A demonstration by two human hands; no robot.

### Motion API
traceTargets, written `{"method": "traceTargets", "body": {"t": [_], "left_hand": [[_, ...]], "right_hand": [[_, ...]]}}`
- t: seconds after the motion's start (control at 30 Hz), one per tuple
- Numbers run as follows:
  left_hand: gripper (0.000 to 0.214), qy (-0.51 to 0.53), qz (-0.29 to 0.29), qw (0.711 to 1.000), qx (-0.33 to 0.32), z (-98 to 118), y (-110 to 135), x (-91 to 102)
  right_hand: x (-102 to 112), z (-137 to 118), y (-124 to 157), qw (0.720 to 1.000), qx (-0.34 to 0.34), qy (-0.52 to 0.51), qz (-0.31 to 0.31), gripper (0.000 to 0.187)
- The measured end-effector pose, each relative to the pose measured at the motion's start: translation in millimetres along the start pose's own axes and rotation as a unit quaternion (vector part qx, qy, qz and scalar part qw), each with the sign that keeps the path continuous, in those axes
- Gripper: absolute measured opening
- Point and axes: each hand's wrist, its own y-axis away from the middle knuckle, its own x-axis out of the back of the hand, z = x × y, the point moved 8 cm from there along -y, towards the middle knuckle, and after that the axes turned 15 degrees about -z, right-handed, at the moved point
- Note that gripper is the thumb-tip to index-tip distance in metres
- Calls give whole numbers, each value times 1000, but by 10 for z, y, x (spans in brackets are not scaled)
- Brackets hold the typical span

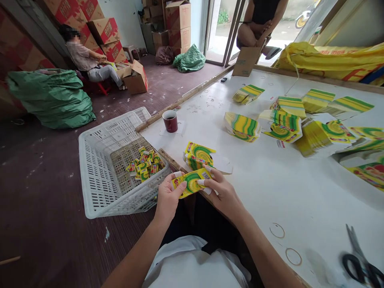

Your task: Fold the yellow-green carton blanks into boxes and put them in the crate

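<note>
Both my hands grip one flat yellow-and-green printed carton (pixel 191 182) just off the near edge of the white table (pixel 270 188). My left hand (pixel 168 197) pinches its left end, with tape on thumb and fingertip. My right hand (pixel 221 192) holds the right end, fingers curled, also taped. Just beyond lies a small stack of the same flat cartons (pixel 198 155). A white plastic crate (pixel 102 168) on the floor to my left holds several small folded yellow-green boxes (pixel 145 164).
More carton stacks (pixel 242 126) spread across the table's far right. A dark red cup (pixel 170 121) stands near the table's left edge; black scissors (pixel 361 262) lie at the near right. A seated person (pixel 87 60) works by red boxes; another person (pixel 258 20) sits at the doorway. A green sack (pixel 51 98) lies left.
</note>
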Motion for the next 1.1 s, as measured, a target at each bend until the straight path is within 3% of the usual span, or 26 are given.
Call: {"method": "traceTargets", "body": {"t": [0.17,0.27,0.37,0.47,0.6,0.67,0.73,0.83,0.9,1.0,1.1], "left_hand": [[49,-3,4,1000,-10,34,-15,9],[48,-11,16,999,-27,62,-4,-1],[47,-5,7,1000,-28,39,2,-41],[46,-2,-8,1000,-29,15,-1,-60],[45,-18,-7,999,-33,23,5,-31],[45,-18,-8,999,-29,16,15,-25],[45,-14,-10,1000,-24,4,27,-27],[45,-6,-6,1000,-27,6,39,-32],[47,6,-2,1000,-26,4,36,-39],[50,45,2,999,-12,-46,11,-41],[51,46,-10,999,19,-153,-22,-13]], "right_hand": [[-96,-41,4,998,8,-40,-51,30],[-153,0,24,997,-26,-66,-37,45],[-185,79,54,985,-57,-160,1,64],[-183,156,77,965,-75,-250,33,63],[-101,282,121,950,-130,-265,98,50],[-59,403,185,917,-182,-313,167,40],[-91,515,238,856,-223,-412,218,38],[-226,557,217,758,-248,-564,212,40],[-292,530,191,709,-260,-627,189,43],[-345,472,161,661,-270,-681,162,42],[-365,449,156,639,-281,-698,162,38]]}}
